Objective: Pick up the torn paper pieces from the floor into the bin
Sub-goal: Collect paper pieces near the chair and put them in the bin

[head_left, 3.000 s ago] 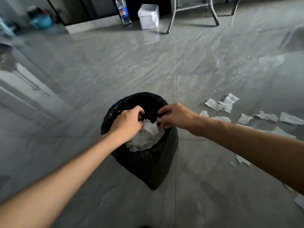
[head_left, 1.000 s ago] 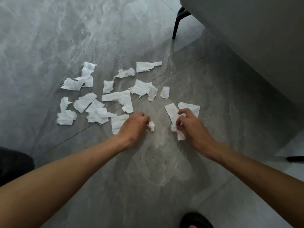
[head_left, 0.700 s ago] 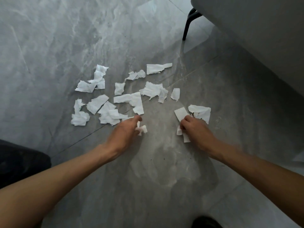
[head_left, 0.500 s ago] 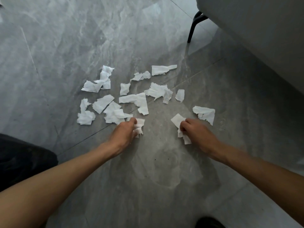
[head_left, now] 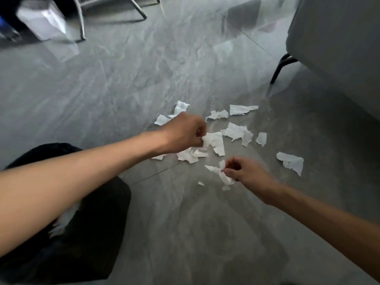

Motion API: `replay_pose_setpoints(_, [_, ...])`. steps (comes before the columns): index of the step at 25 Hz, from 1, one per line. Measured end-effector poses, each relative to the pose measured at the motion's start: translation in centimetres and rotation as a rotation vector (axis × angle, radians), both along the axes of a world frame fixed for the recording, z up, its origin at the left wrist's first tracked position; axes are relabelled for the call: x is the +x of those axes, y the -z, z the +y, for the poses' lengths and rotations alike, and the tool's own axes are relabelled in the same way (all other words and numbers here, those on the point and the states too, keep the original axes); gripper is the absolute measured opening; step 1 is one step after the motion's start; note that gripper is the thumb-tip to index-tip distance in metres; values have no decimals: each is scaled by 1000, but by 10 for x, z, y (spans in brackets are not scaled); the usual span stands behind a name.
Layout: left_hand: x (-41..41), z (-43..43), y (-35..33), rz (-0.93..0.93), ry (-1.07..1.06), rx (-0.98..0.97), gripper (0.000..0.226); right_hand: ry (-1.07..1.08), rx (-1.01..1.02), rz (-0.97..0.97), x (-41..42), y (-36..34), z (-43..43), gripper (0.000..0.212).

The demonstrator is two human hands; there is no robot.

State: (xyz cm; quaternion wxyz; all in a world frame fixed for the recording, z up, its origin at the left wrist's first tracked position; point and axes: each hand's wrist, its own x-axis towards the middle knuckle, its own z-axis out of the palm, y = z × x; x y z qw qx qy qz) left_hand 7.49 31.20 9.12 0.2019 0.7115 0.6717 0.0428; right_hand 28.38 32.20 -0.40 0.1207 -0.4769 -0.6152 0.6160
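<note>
Several torn white paper pieces (head_left: 235,130) lie scattered on the grey tiled floor (head_left: 133,79). My left hand (head_left: 185,132) is closed on a paper piece (head_left: 214,139) in the middle of the scatter. My right hand (head_left: 244,173) pinches a crumpled paper piece (head_left: 221,171) just above the floor. A larger piece (head_left: 291,161) lies apart to the right. The bin (head_left: 92,233), lined with a black bag, stands at the lower left under my left forearm, with white paper (head_left: 61,223) showing inside.
A grey sofa (head_left: 339,48) on a black leg (head_left: 280,66) fills the upper right. A white box (head_left: 42,21) and metal chair legs (head_left: 81,23) stand at the far left. Two tiny scraps (head_left: 200,183) lie near my right hand.
The view has swung left and up, bringing the bin into sight. My left hand moved forward into the scatter and closed on a piece. My right hand lifted its piece off the floor.
</note>
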Motion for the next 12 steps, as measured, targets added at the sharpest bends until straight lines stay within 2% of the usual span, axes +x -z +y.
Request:
replay_pose_setpoints(3, [-46,-40,-52,-9,-70,100,7,-94,-46,97,-53,-43,-5,3])
replay_pose_setpoints(6, [-101,-94,-79,-57,-221,119,9,-251,-33,158,-111,-83,-17,9])
replay_pose_setpoints(9, [-162,-159,-78,7,-364,20,16,-401,21,159,-167,-116,-37,5])
replay_pose_setpoints(12, [-203,-218,-47,116,-483,-184,17,-487,38,146,-214,-137,-62,9])
